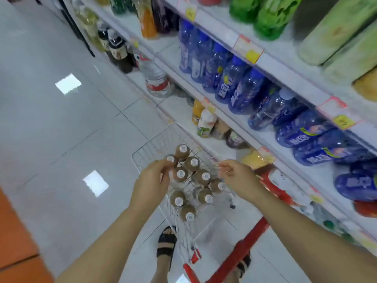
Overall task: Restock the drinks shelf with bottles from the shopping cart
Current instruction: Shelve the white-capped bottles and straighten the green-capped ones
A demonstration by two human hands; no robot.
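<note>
A wire shopping cart [142, 154] with a red handle stands below me and holds several brown bottles [202, 176] with white caps, all upright. My left hand [152, 180] reaches into the cart from the left, its fingers curled around the brown bottle [171, 159] at the cart's far-left side. My right hand [234, 174] hovers over the cart's right rim with its fingers apart and nothing in it. The drinks shelf [255, 64] runs along the right, filled with blue bottles [230, 80].
Green bottles [265, 15] fill the upper shelf. A large water bottle [157, 80], dark bottles [120, 52] and small juice bottles [206, 123] stand on lower shelves. Grey tiled floor [61, 119] lies to the left. My sandalled foot [166, 242] is beside the cart.
</note>
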